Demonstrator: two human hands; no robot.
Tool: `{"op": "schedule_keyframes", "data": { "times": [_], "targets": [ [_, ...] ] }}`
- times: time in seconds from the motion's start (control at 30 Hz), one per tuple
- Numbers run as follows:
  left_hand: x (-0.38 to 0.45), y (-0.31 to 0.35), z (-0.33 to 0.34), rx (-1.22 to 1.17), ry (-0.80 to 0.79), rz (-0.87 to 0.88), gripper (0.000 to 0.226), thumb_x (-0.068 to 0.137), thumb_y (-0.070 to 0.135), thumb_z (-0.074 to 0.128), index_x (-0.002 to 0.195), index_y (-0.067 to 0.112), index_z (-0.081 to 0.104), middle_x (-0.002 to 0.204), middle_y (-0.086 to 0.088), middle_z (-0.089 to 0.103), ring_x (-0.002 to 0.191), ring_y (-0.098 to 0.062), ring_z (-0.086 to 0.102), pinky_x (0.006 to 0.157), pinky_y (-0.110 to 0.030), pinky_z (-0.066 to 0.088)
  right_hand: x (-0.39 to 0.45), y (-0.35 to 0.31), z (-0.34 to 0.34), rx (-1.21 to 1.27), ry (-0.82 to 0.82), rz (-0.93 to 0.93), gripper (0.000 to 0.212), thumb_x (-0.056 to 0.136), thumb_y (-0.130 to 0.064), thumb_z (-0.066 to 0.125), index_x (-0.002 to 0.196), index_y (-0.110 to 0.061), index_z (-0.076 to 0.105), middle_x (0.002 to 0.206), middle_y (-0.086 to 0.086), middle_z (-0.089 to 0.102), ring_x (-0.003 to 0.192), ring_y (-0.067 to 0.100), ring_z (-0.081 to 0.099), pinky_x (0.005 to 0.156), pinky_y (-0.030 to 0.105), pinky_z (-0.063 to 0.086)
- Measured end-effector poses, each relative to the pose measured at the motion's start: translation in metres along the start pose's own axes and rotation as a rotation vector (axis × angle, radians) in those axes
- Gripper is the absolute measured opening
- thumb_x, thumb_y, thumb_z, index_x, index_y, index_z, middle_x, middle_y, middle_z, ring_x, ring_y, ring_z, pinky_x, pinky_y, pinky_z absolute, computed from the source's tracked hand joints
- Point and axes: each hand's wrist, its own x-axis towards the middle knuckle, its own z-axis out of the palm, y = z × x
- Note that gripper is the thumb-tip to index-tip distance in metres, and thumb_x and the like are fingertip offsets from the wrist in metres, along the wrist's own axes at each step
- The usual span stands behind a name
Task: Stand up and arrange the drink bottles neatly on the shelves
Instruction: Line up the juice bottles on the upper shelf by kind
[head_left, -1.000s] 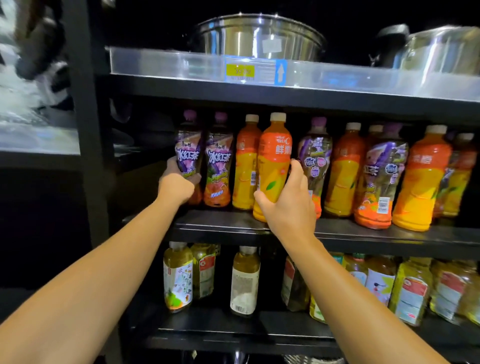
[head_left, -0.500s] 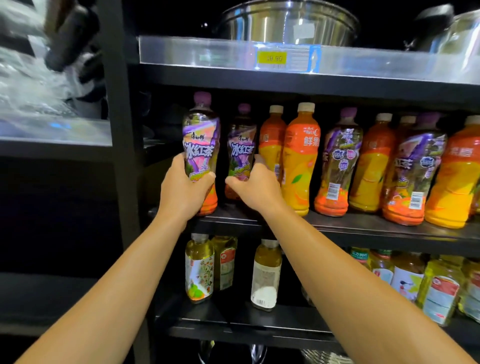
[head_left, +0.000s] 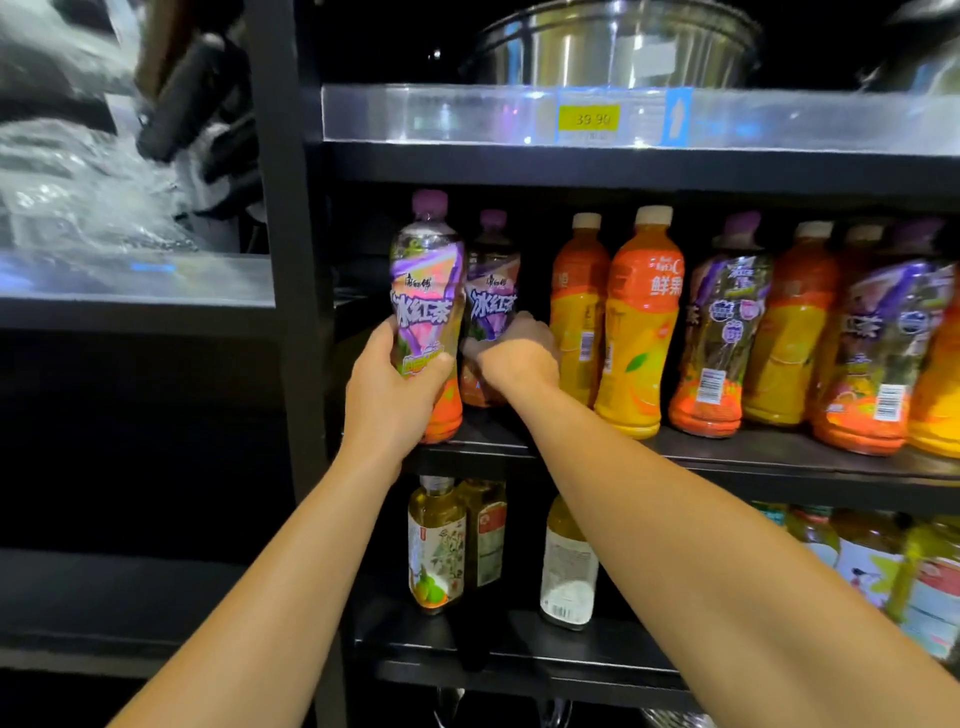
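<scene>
Fingers of the left hand (head_left: 390, 387) are wrapping around the lower body of the purple-capped, purple-labelled plastic iced tea bottle (head_left: 427, 306), thumb on its near left side, and the bottle is standing upright with its base at the front edge of the black middle shelf (head_left: 727, 457). Just right of those fingers, the right hand (head_left: 514, 358) is curling around the second purple-capped tea bottle (head_left: 491, 291), which is sitting slightly deeper; its fingertips are hidden behind it. Both long axes are running vertically. Right of that hand, the orange juice bottles (head_left: 641, 322) are standing close, so lining up probably means sliding the deeper bottle forward.
</scene>
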Motion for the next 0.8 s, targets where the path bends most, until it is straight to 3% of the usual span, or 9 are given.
{"op": "schedule_keyframes", "data": {
  "times": [0.17,0.27,0.43,0.53,0.63,0.8],
  "targets": [
    [-0.019,0.008,-0.010,-0.106,-0.018,0.031,0.029,0.092,0.023,0.065,0.117,0.037,0.061,0.105,0.013,0.070,0.092,0.002,0.066,0.079,-0.028,0.054,-0.036,0.012,-0.023,0.068,0.064,-0.098,0.051,0.067,-0.058,0.071,0.095,-0.017,0.060,0.096,0.002,0.065,0.088,0.028,0.062,0.064,0.030,0.040],
    [-0.031,0.021,-0.010,-0.144,-0.031,0.004,0.021,0.094,0.023,0.063,0.105,0.040,0.065,0.101,0.011,0.072,0.091,-0.002,0.068,0.076,-0.031,0.056,-0.060,0.015,-0.042,0.138,0.041,-0.145,0.045,0.065,-0.057,0.069,0.088,-0.020,0.061,0.087,-0.003,0.065,0.081,0.023,0.061,0.059,0.030,0.038],
    [-0.072,0.030,-0.006,-0.200,-0.056,-0.071,0.024,0.094,0.016,0.064,0.115,0.025,0.068,0.101,0.006,0.074,0.091,-0.010,0.071,0.073,-0.031,0.056,-0.102,0.034,-0.091,0.293,0.043,-0.168,0.029,0.068,-0.048,0.068,0.075,-0.020,0.061,0.075,-0.007,0.065,0.076,0.019,0.061,0.067,0.031,0.048],
    [-0.111,0.036,0.004,-0.235,-0.076,-0.100,0.026,0.094,0.011,0.063,0.117,0.021,0.067,0.101,0.004,0.075,0.089,-0.010,0.071,0.071,-0.027,0.055,-0.132,0.060,-0.128,0.390,-0.054,-0.129,0.025,0.072,-0.043,0.069,0.077,-0.019,0.066,0.076,-0.008,0.069,0.074,0.015,0.064,0.069,0.032,0.054],
    [-0.146,0.044,0.017,-0.275,-0.091,-0.135,0.027,0.094,0.011,0.063,0.118,0.020,0.067,0.102,0.002,0.075,0.093,-0.015,0.071,0.075,-0.032,0.055,-0.161,0.097,-0.154,0.432,-0.123,-0.095,0.024,0.066,-0.042,0.070,0.077,-0.022,0.065,0.076,-0.011,0.070,0.074,0.011,0.066,0.074,0.034,0.057],
    [-0.201,0.067,0.063,-0.351,-0.193,-0.176,0.027,0.093,0.010,0.063,0.119,0.019,0.065,0.103,0.001,0.075,0.093,-0.014,0.072,0.070,-0.029,0.056,-0.201,0.165,-0.201,0.413,-0.083,0.012,0.021,0.067,-0.030,0.071,0.066,-0.020,0.052,0.057,-0.013,0.055,0.057,0.011,0.050,0.056,0.027,0.042]
  ]
}}
